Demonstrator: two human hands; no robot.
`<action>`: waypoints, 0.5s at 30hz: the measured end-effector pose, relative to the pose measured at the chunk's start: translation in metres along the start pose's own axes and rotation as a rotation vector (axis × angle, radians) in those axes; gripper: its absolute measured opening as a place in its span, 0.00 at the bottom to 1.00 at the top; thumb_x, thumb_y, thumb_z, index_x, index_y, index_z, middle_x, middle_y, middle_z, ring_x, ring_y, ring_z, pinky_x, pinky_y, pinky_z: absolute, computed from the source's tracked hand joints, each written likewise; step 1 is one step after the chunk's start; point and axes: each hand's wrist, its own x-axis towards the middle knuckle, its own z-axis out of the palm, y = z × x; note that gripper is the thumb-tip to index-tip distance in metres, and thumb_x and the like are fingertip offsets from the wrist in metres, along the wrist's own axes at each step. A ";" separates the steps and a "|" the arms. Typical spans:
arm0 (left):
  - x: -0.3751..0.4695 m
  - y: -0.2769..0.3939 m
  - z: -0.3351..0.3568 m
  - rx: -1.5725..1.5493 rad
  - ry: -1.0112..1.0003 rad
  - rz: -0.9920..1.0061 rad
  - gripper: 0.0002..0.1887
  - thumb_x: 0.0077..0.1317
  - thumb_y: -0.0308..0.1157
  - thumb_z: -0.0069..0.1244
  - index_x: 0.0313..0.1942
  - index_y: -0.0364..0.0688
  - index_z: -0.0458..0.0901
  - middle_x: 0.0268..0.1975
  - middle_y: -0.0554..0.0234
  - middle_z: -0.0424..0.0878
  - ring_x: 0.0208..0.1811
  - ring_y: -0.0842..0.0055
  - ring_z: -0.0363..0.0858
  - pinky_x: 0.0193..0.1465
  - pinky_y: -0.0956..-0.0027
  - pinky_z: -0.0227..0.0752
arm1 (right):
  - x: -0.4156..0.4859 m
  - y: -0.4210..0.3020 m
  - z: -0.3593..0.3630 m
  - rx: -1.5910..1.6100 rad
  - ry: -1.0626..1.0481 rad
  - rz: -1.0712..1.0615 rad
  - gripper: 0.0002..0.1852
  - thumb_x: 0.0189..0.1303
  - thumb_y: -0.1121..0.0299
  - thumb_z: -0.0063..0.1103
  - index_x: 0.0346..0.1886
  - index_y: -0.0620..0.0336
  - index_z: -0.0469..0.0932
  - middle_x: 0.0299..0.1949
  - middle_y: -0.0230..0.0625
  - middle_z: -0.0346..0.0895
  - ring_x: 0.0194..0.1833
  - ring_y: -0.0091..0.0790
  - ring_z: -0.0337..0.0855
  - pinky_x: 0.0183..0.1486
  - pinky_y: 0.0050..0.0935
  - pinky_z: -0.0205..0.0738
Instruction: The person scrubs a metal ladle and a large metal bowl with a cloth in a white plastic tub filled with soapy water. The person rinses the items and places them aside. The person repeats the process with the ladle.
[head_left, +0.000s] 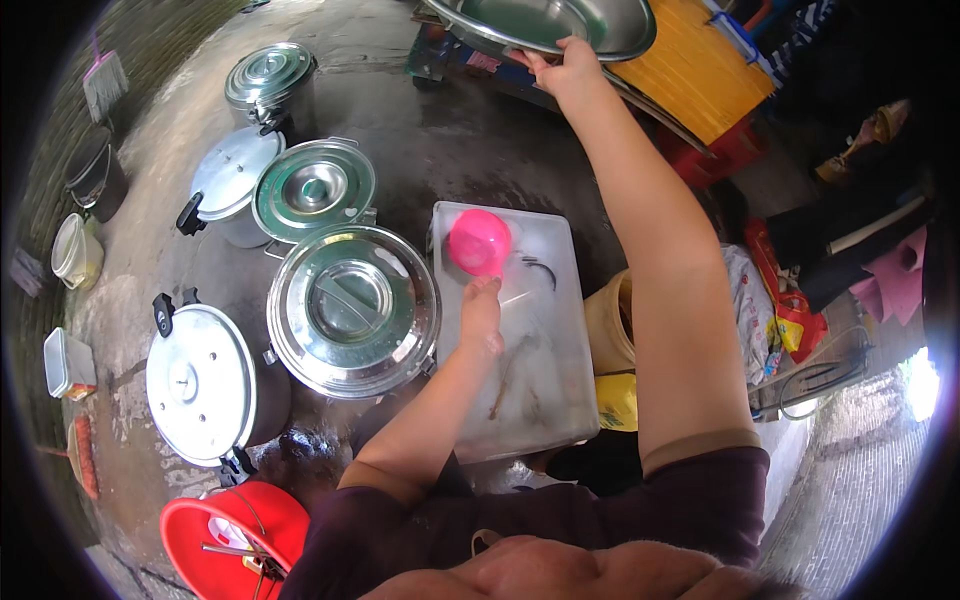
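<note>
A pink plastic ladle (480, 242) is held by its handle in my left hand (482, 300), over the left part of a translucent plastic tub (540, 442). The tub appears to hold cloudy water, with a dark curved object and thin brown pieces visible in it. My right hand (566, 69) is stretched far forward and grips the near rim of a large stainless steel basin (517, 28), raised beside an orange board. Left of the tub stands a big lidded steel pot (352, 311).
Pressure cookers (199, 386) and a green-tinted lidded pot (313, 187) stand on the wet floor at left. A red bucket (240, 525) is near my left side. A beige bucket (609, 322) and a yellow bag (616, 401) lie right of the tub. The orange board (705, 67) is at upper right.
</note>
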 end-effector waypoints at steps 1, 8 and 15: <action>0.004 0.000 0.000 0.011 0.016 -0.001 0.16 0.66 0.40 0.49 0.52 0.53 0.71 0.57 0.73 0.72 0.57 0.78 0.64 0.58 0.65 0.54 | 0.010 -0.003 0.012 0.017 0.037 0.060 0.30 0.69 0.71 0.39 0.71 0.71 0.45 0.71 0.65 0.38 0.66 0.78 0.55 0.57 0.56 0.78; 0.009 0.016 0.009 -0.030 0.047 -0.064 0.16 0.65 0.39 0.49 0.52 0.52 0.71 0.57 0.70 0.70 0.57 0.77 0.63 0.62 0.61 0.56 | 0.043 -0.027 0.059 -0.128 0.038 0.147 0.18 0.61 0.61 0.64 0.49 0.61 0.78 0.52 0.48 0.76 0.51 0.54 0.79 0.43 0.43 0.87; 0.030 0.003 0.005 -0.074 0.107 -0.088 0.21 0.67 0.37 0.49 0.59 0.47 0.70 0.62 0.65 0.66 0.63 0.67 0.61 0.61 0.58 0.64 | 0.037 -0.007 -0.052 -0.573 -0.304 0.055 0.46 0.65 0.43 0.55 0.74 0.60 0.45 0.74 0.50 0.51 0.62 0.57 0.72 0.57 0.54 0.75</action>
